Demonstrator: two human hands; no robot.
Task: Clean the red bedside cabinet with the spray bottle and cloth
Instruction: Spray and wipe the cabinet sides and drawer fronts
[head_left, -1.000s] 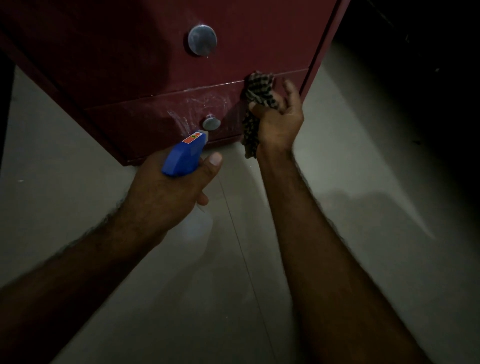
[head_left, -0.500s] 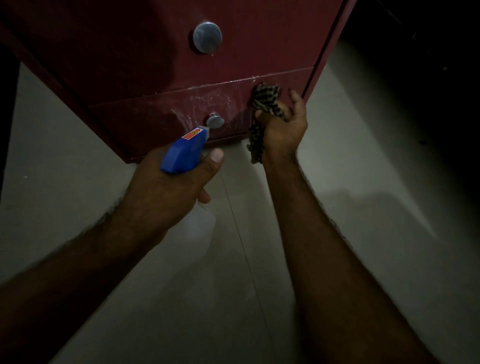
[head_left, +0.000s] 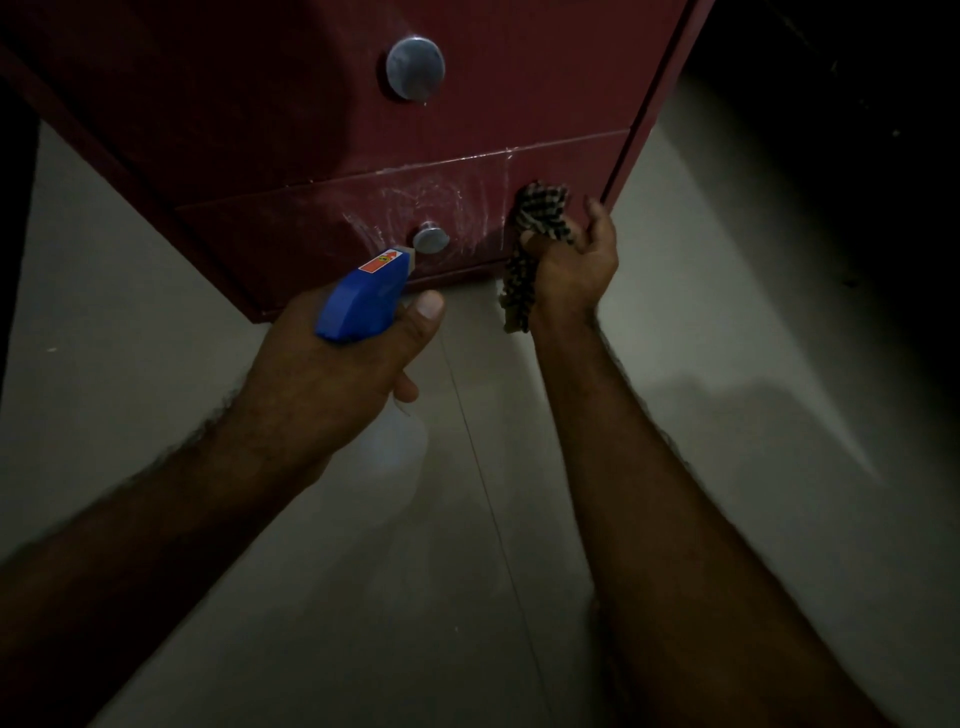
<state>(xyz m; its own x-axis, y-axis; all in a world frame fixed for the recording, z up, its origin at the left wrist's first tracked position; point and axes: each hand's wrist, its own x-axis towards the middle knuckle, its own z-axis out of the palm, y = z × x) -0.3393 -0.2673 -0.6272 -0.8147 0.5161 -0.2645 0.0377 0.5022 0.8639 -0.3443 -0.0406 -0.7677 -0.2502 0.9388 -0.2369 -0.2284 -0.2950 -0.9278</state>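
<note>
Both arms stretched toward cabinet, left hand curled round bottle, thumb up its side, nozzle just short of cabinet's lower knob, right hand fingers clenched on bunched cloth, against cabinet's lower front near its right edge, wet streaks around knob

Checked cloth touches streaked red cabinet, blue-headed spray bottle nearby.

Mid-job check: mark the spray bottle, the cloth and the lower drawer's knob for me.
spray bottle (head_left: 362, 300), head view, on its blue trigger head.
cloth (head_left: 543, 213), head view, on the bunched checked part at the top.
lower knob (head_left: 431, 240), head view, on its round metal face.
</note>
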